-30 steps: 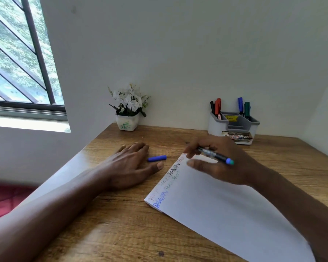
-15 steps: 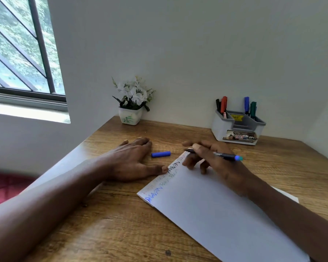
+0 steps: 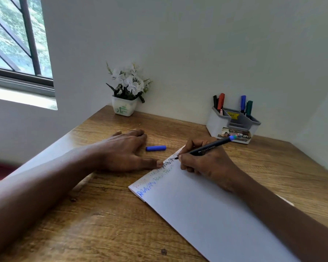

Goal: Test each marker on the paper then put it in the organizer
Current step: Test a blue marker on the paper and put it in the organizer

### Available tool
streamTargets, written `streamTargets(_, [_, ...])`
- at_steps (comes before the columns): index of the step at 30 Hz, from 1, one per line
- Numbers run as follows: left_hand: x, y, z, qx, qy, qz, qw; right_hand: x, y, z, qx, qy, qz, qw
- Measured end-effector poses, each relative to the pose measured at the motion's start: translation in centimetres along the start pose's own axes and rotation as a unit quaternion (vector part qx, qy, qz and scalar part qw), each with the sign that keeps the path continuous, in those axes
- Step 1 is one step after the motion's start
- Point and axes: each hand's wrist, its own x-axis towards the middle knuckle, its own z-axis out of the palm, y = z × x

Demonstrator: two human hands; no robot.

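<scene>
A white paper (image 3: 206, 210) lies on the wooden desk, with scribbled words in several colours along its far left edge. My right hand (image 3: 206, 161) grips a dark marker with a blue end (image 3: 210, 147), its tip touching the paper's top corner. My left hand (image 3: 125, 150) lies flat on the desk, its thumb pressing the paper's edge. The marker's blue cap (image 3: 156, 148) lies on the desk between my hands. A grey organizer (image 3: 233, 123) at the back right holds black, red, blue and green markers.
A white pot of white flowers (image 3: 126, 93) stands against the wall at the desk's far left corner. A window (image 3: 17, 38) is at the upper left. The desk's left edge (image 3: 51, 148) runs close to my left forearm.
My right hand turned the marker from lying across my fingers into a writing grip and brought its tip down onto the paper's top corner. My left hand stayed flat beside the paper.
</scene>
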Motion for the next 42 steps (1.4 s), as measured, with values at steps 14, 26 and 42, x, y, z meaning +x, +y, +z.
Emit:
streamTargets(14, [-0.25, 0.21, -0.29, -0.006, -0.004, 0.001, 1.0, 0.16, 0.25, 0.24, -0.073, 0.003, -0.008, 0.997])
streamTargets(26, [-0.18, 0.02, -0.19, -0.006, -0.007, 0.0, 1.0, 0.35, 0.07, 0.17, -0.089, 0.004, -0.008, 0.996])
streamTargets(42, [-0.07, -0.11, -0.18, -0.012, -0.002, 0.001, 1.0, 0.05, 0.18, 0.24, -0.101, 0.043, -0.026, 0.994])
